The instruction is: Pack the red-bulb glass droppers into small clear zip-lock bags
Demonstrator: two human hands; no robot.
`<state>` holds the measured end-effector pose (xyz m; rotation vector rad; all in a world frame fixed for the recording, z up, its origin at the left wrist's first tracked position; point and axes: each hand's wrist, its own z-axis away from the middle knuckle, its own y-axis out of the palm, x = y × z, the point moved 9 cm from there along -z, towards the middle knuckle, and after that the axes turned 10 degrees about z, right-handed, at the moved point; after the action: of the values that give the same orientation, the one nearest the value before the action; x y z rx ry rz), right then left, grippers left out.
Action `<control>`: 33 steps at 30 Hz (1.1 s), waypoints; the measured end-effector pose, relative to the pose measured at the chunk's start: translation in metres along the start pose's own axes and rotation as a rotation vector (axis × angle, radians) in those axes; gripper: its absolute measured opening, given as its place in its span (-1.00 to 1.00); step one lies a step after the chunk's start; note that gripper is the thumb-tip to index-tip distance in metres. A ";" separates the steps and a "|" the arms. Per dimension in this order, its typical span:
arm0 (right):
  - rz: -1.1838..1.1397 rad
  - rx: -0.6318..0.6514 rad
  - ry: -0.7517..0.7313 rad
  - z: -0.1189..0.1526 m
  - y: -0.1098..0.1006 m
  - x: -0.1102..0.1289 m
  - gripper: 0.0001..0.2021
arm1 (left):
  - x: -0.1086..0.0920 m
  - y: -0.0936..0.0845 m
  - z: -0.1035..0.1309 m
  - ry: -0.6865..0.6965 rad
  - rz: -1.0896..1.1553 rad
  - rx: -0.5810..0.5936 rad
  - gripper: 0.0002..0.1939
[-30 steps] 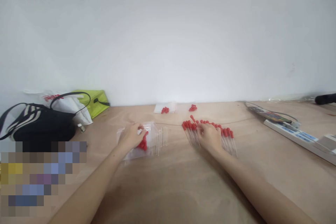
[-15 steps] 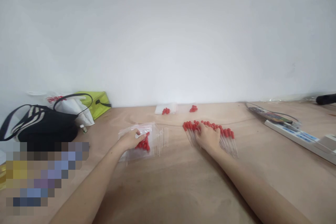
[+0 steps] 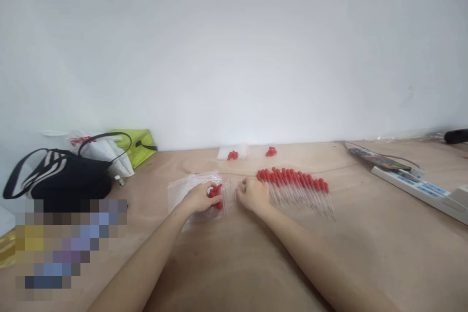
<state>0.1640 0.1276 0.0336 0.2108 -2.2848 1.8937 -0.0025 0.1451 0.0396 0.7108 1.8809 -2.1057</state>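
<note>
Over the clear plastic bags (image 3: 176, 191), my left hand (image 3: 197, 198) has its thumb and fingers closed around red rubber bulbs (image 3: 215, 192). Several thin clear dropper tubes (image 3: 228, 196) lie just right of these bulbs. At the right edge of those tubes, my right hand (image 3: 255, 196) has its fingers curled together; what they pinch, if anything, is hidden. Beyond it, a slanting row of droppers with red bulbs (image 3: 292, 178) lies on the table, their clear stems pointing toward me.
Near the wall lie a small bag with red bulbs (image 3: 233, 155) and a loose red pile (image 3: 271, 151). A black bag (image 3: 71, 180), a lime-green bag (image 3: 141, 144) and a small bottle (image 3: 119, 181) stand left. A power strip (image 3: 409, 187) with a phone (image 3: 380, 160) lies right.
My right hand has left the dropper row and moved left to the loose tubes. My left hand has shifted slightly right, with the red bulbs now at its fingertips.
</note>
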 end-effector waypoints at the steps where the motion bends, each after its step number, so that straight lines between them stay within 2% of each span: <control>1: 0.003 0.030 0.015 -0.003 0.003 0.005 -0.72 | -0.002 0.002 0.000 0.006 -0.005 -0.008 -0.65; 4: 0.028 0.077 0.039 -0.010 0.008 0.013 -0.74 | -0.007 0.008 0.000 0.024 -0.008 -0.031 -0.64; 9: 0.065 0.109 0.052 -0.012 0.008 0.009 -0.80 | -0.013 0.014 0.000 0.047 0.011 -0.042 -0.65; 16: 0.118 0.117 0.016 -0.001 0.000 0.004 -0.78 | -0.007 0.006 -0.027 -0.012 0.043 -0.009 -0.58; 21: 0.139 0.074 -0.043 0.017 -0.006 -0.012 -0.75 | -0.014 0.016 -0.045 0.011 0.072 0.040 -0.65; 24: 0.130 -0.068 -0.127 0.029 -0.013 -0.028 -0.74 | -0.022 0.015 -0.046 0.046 0.089 0.017 -0.67; 26: 0.091 -0.202 -0.183 0.039 -0.020 -0.040 -0.75 | -0.030 0.010 -0.039 0.085 0.100 -0.034 -0.69; 29: -0.023 -0.327 -0.268 0.053 -0.026 -0.053 -0.79 | -0.048 0.008 -0.011 0.193 0.131 -0.127 -0.76; 33: -0.175 -0.352 -0.407 0.069 -0.029 -0.049 -0.82 | -0.067 0.029 0.035 0.373 0.156 -0.185 -0.85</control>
<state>0.2154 0.0543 0.0387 0.7783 -2.6999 1.4345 0.0617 0.0972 0.0494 1.2286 2.0887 -1.7683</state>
